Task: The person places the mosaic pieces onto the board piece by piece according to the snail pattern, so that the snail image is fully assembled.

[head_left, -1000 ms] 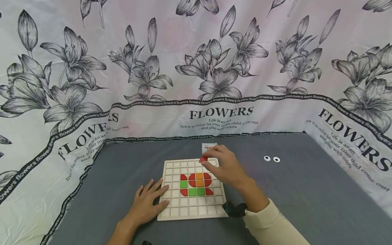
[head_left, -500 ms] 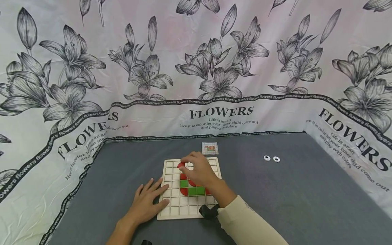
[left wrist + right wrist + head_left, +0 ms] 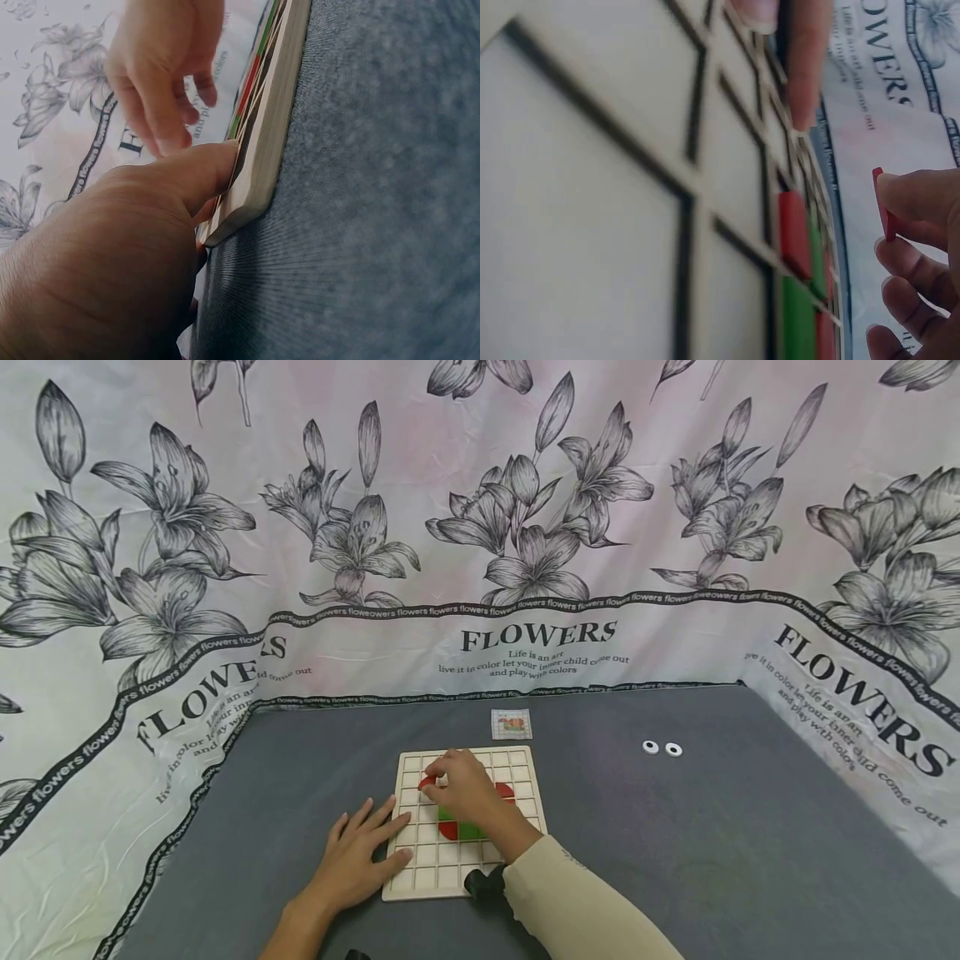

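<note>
My right hand (image 3: 463,789) pinches a red tile (image 3: 883,204) between thumb and fingers, above the upper left part of a pale wooden grid board (image 3: 420,881). In the right wrist view the tile is held apart from the board. My left hand (image 3: 358,860) lies with fingers spread over the board's left edge; its thumb touches the rim in the left wrist view. Red and green tiles sit in the board's middle cells, among them a red tile (image 3: 447,831) and a green tile (image 3: 471,832). My right hand and forearm hide others.
A small printed card (image 3: 512,724) with a coloured pattern lies behind the board. Two white rings with dark centres, one a white ring (image 3: 650,747), lie to the right on the grey tabletop (image 3: 712,843). A flower-printed curtain (image 3: 540,643) stands at the back.
My right hand has moved left with the red tile, from the board's far right edge to its upper left, uncovering the card. My left hand has stayed in place.
</note>
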Motion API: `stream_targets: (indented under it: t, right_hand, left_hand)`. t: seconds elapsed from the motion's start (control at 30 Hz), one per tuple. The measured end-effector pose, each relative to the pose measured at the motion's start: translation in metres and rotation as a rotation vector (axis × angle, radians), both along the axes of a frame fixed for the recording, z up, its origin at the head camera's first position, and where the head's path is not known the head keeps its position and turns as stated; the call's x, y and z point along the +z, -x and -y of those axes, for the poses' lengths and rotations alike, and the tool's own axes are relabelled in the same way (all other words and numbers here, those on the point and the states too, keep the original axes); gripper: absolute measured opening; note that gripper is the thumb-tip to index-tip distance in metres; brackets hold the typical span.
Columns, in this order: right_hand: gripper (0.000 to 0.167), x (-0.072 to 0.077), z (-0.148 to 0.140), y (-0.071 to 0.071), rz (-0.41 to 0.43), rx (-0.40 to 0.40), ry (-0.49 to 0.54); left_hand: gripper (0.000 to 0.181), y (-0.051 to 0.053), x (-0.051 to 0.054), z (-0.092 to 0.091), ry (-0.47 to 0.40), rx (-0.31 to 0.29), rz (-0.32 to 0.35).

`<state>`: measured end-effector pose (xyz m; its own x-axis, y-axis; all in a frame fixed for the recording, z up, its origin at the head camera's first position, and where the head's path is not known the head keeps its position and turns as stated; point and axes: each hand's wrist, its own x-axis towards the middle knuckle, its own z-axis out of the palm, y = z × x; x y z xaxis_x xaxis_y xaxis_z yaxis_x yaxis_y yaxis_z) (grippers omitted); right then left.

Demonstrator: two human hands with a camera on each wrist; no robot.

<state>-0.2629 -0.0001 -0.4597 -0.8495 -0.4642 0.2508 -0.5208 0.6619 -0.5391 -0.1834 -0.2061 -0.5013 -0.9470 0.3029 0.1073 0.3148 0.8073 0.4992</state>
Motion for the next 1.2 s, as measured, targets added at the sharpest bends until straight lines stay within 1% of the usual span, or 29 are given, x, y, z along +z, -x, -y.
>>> stream_targets:
  t: [0.1, 0.27, 0.4, 0.6, 0.77, 0.87, 0.97, 1.1, 1.13, 1.2]
  right_hand:
    - [0.022, -0.004, 0.001, 0.001, -0.009, -0.002, -0.030]
    - [0.021, -0.009, 0.002, 0.003, -0.036, -0.005, -0.112]
    - [0.022, -0.012, 0.003, 0.003, -0.034, -0.005, -0.160]
    - [0.019, -0.012, 0.006, 0.003, -0.045, 0.022, -0.176]
    - [0.018, -0.012, 0.007, 0.003, -0.059, 0.019, -0.200]
    - [0.020, -0.010, 0.005, 0.003, -0.054, 0.018, -0.186]
    - [0.022, -0.004, -0.001, 0.004, -0.026, 0.015, -0.144]
    - [0.026, 0.016, -0.018, 0.005, 0.035, 0.009, -0.023]
    - [0.027, 0.022, -0.024, 0.005, 0.040, 0.008, 0.006]
    - [0.027, 0.033, -0.037, 0.006, 0.010, 0.018, 0.060]
  left_hand:
    - [0.058, 0.000, 0.000, 0.000, -0.002, 0.000, 0.004]
    - [0.058, 0.000, 0.000, 0.001, -0.005, 0.000, 0.006]
    - [0.057, 0.000, 0.000, 0.001, -0.010, -0.005, 0.009]
    - [0.057, 0.000, 0.001, 0.002, -0.007, -0.002, 0.009]
    - [0.057, 0.000, 0.002, 0.002, -0.007, 0.001, 0.005]
    - [0.057, 0.000, 0.002, 0.001, -0.009, -0.001, 0.012]
    - [0.057, 0.000, 0.002, 0.001, -0.013, -0.002, 0.018]
    - [0.058, 0.000, 0.003, 0.000, -0.022, -0.004, 0.019]
    - [0.058, 0.000, 0.003, 0.000, -0.025, -0.004, 0.020]
    - [0.058, 0.000, 0.004, 0.000, -0.026, -0.004, 0.022]
